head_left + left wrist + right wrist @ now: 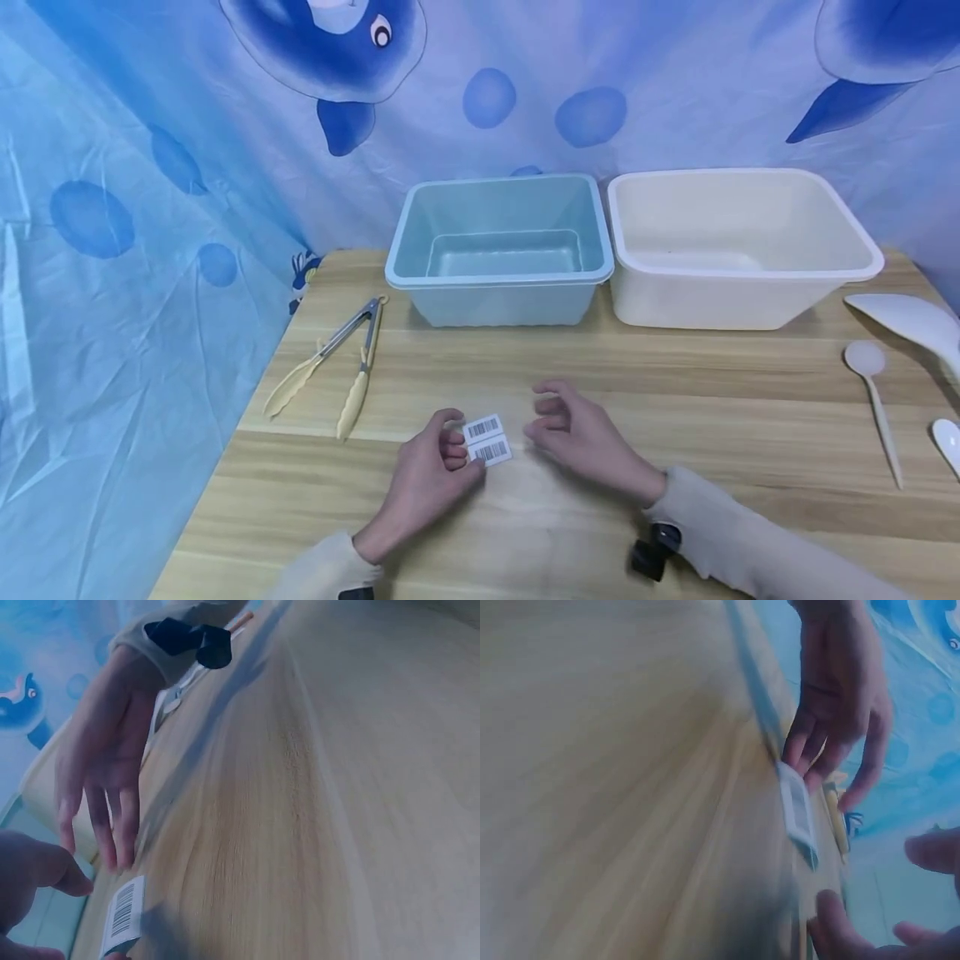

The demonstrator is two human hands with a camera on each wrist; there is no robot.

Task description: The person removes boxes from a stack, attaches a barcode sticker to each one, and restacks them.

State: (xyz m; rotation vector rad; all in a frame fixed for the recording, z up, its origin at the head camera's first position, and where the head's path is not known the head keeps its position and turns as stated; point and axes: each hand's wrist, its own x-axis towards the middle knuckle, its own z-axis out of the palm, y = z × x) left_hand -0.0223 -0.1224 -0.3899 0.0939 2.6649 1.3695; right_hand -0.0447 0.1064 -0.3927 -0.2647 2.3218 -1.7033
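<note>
Located a two-barcode label (487, 440) at lower centre of the head view, over the wooden table (525, 554); cannot tell whether lifted clear of it. Found the left hand (431, 475) gripping the label by its left side and lower edge, with thumb and curled fingers. Found the right hand (585, 437) just right of the label, not touching it, with loosely bent fingers and nothing held. Judge handling as partway along: done, taking hold with one hand; left, releasing the label. Record as untouched the tongs (347, 330) at left of frame, the pale-blue bin (502, 304) at upper centre and the white bin (701, 304) at upper right.
</note>
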